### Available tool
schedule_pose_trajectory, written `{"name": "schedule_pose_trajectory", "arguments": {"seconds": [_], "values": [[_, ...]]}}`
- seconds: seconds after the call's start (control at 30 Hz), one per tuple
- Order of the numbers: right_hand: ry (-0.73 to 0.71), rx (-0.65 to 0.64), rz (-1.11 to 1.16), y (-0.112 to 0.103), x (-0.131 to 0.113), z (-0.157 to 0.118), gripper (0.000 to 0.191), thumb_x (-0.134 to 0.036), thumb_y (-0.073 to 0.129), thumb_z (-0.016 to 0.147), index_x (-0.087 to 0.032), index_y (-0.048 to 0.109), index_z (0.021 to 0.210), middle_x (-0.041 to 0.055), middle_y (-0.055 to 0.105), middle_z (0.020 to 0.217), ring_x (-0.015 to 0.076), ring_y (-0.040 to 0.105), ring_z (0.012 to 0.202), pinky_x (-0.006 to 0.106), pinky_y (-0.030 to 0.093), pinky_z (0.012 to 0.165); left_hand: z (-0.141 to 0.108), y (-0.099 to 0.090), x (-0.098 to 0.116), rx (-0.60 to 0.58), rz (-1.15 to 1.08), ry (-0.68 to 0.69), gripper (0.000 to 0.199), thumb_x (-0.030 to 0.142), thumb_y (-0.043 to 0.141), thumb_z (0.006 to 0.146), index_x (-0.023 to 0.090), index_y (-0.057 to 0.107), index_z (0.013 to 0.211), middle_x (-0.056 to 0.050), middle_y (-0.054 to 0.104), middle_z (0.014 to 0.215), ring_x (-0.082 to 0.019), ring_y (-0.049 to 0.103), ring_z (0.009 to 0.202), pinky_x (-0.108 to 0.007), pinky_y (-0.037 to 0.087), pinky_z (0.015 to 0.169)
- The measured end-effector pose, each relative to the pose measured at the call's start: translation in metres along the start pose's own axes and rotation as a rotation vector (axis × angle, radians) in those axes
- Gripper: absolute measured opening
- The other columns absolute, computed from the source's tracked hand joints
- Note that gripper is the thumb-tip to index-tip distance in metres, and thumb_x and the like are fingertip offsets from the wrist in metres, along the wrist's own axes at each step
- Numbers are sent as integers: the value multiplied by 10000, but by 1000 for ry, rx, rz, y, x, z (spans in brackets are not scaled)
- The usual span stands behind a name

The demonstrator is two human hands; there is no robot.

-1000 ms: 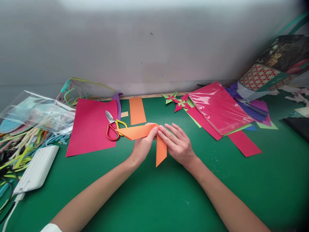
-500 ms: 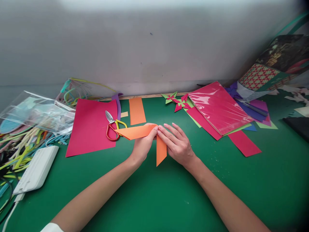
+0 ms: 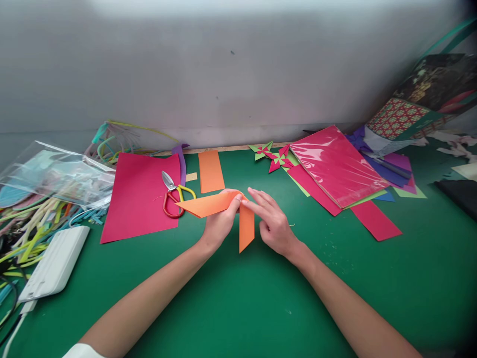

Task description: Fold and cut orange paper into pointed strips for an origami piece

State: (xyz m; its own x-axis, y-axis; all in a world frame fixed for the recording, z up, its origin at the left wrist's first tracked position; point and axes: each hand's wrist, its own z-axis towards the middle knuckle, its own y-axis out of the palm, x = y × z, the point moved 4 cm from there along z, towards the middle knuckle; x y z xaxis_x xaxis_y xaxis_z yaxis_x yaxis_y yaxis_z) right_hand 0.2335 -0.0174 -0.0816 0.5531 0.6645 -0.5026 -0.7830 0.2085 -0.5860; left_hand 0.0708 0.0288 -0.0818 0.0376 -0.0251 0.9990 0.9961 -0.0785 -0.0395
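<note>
A folded orange paper strip (image 3: 208, 204) is pinched in my left hand (image 3: 220, 222), one pointed end reaching left over the scissors and the other hanging down. My right hand (image 3: 274, 221) is just right of the fold, its index fingertip at the bend by my left thumb, its fingers partly spread and its thumb apart from the paper. Behind my left hand lies a flat orange strip (image 3: 211, 171). Scissors (image 3: 172, 195) with red and yellow handles rest partly on a red sheet (image 3: 137, 199).
Folded red and green stars (image 3: 270, 156) lie at the back. A plastic-wrapped red paper pack (image 3: 337, 166) sits on more sheets at right. At left are a white power bank (image 3: 55, 262), clear plastic bags (image 3: 61, 171) and a heap of coloured strips (image 3: 35, 226).
My right thumb and some fingers have pulled back from the orange strip, leaving the index fingertip at the fold. The hanging end has shifted slightly left and up.
</note>
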Motion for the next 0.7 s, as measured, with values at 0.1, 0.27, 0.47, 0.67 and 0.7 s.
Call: {"name": "schedule_pose_trajectory", "arguments": {"seconds": [0.1, 0.27, 0.47, 0.67, 0.7], "values": [[267, 218, 257, -10, 10, 1, 526, -45, 415, 950, -250, 658, 1369, 91, 666, 1437, 267, 619, 1351, 504, 529, 1140, 1, -3, 4, 18, 33, 19, 249, 472, 647, 976, 231, 688, 1023, -44, 725, 1027, -223, 716, 969, -331, 596, 883], [519, 198, 518, -4, 22, 4, 370, -431, 482, 1093, -228, 759, 956, 66, 785, 921, 221, 752, 866, 350, 641, 783, -4, -5, 20, -15, 203, 188, 232, 449, 625, 1004, 242, 730, 1011, -43, 774, 1001, -223, 725, 999, -332, 540, 982], [571, 147, 669, 4, 13, 1, 294, -519, 726, 952, -239, 805, 991, 56, 820, 970, 250, 777, 905, 368, 648, 796, -15, 0, 33, -97, 287, 395, 177, 339, 601, 1027, 255, 745, 1088, -44, 791, 1207, -224, 727, 1156, -376, 537, 1062], [628, 220, 723, 4, 7, 0, 216, -449, 820, 880, -244, 823, 950, 57, 833, 949, 263, 791, 883, 393, 659, 795, -19, 3, 37, -75, 360, 506, 178, 280, 578, 1035, 252, 751, 1068, -38, 791, 1216, -247, 680, 1280, -495, 465, 1190], [641, 230, 723, 5, 7, 0, 212, -446, 827, 873, -242, 826, 929, 56, 833, 929, 264, 792, 869, 396, 659, 794, -20, 4, 38, -66, 356, 538, 178, 262, 578, 1033, 249, 753, 1059, -33, 800, 1185, -241, 697, 1254, -491, 463, 1197]]}}
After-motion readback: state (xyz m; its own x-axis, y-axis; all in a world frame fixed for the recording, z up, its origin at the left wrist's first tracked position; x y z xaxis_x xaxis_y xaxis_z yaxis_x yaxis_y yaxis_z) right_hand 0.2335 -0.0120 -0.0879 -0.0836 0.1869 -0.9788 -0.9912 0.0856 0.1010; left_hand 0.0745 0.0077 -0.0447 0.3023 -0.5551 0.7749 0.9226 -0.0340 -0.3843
